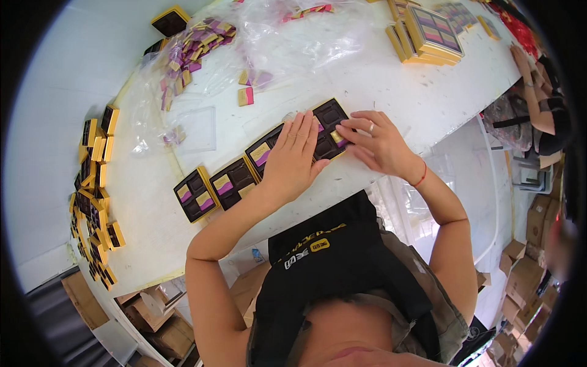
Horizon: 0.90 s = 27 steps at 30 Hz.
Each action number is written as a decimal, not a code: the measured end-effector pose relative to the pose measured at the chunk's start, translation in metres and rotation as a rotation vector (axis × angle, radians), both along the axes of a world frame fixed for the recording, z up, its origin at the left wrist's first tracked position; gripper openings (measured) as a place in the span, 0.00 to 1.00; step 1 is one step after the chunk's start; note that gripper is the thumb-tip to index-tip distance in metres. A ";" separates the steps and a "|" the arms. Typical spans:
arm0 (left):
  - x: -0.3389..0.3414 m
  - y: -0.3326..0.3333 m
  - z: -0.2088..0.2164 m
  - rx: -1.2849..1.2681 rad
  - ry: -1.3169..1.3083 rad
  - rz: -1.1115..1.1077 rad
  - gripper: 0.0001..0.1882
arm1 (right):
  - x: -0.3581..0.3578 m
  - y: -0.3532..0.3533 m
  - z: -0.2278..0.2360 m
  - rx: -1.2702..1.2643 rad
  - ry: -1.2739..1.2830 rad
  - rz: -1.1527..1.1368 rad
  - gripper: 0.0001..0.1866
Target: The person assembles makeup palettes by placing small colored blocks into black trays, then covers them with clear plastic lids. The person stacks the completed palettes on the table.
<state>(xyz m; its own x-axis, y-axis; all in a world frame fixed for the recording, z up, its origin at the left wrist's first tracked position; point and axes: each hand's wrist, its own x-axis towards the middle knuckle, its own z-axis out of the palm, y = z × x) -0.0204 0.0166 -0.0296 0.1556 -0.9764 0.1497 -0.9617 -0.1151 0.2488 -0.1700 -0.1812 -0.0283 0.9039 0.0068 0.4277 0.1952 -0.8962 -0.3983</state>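
Note:
A row of gold-edged boxes with dark divided trays crosses the white table in front of me. My left hand [293, 156] lies flat over the middle boxes, fingers stretched out and close together, hiding part of them. At the row's right end, the fingers of my right hand [378, 142] are bent and apart at the edge of the last box [330, 113]. Beside those fingertips, a gold-and-purple wrapped square [338, 138] sits in a lower compartment. Similar pieces fill some compartments of the leftmost box [194, 196] and the box beside it [231, 181].
A heap of wrapped squares [199, 46] lies at the far left beside crumpled clear plastic [287, 46]. Gold boxes pile up along the left edge [95, 205]; more boxes [428, 37] are stacked at the far right. Another person's arm [535, 101] shows at right.

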 end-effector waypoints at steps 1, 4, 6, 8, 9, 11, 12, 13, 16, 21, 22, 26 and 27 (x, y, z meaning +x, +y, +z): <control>-0.002 0.001 -0.001 0.000 -0.025 0.000 0.41 | -0.005 0.004 0.003 -0.023 0.004 -0.001 0.19; -0.005 0.003 0.002 -0.082 -0.038 -0.022 0.34 | -0.013 0.004 0.008 -0.064 0.021 0.021 0.21; 0.018 0.003 0.009 -0.078 0.172 0.041 0.27 | -0.006 0.001 0.012 -0.033 0.003 0.051 0.20; 0.047 -0.002 0.022 -0.178 0.263 0.317 0.15 | 0.004 0.001 0.014 0.057 -0.038 0.082 0.19; 0.071 -0.002 0.018 -0.281 0.165 0.407 0.14 | 0.016 0.004 0.014 0.189 -0.030 0.111 0.17; 0.108 -0.006 0.022 -0.185 0.031 0.544 0.17 | 0.051 0.019 0.019 0.459 -0.009 0.153 0.15; 0.123 -0.006 0.012 -0.170 -0.006 0.565 0.18 | 0.071 0.025 0.025 0.508 0.056 0.186 0.12; 0.132 -0.007 0.002 -0.158 -0.042 0.580 0.19 | 0.095 0.026 0.017 0.395 -0.004 0.216 0.11; 0.139 -0.005 -0.011 -0.172 0.072 0.544 0.24 | 0.158 0.022 -0.008 0.230 -0.016 0.268 0.09; 0.139 0.041 -0.010 -0.141 0.338 0.607 0.26 | 0.186 0.001 0.035 0.523 -0.026 0.007 0.09; 0.131 0.052 -0.001 -0.200 0.412 0.587 0.25 | 0.194 -0.025 0.036 0.380 0.021 -0.118 0.09; 0.081 0.083 0.033 -0.349 0.708 0.556 0.23 | 0.242 -0.148 -0.025 -0.127 0.101 -0.349 0.14; 0.067 0.093 0.036 -0.376 0.745 0.566 0.22 | 0.251 -0.163 -0.029 -0.146 -0.001 -0.457 0.14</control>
<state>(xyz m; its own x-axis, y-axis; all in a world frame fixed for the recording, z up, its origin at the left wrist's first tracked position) 0.0468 0.1096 0.0059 0.7611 -0.6394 0.1085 -0.3748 -0.2971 0.8782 0.0805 -0.3437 -0.0568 0.8277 -0.3313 0.4529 -0.2318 -0.9369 -0.2617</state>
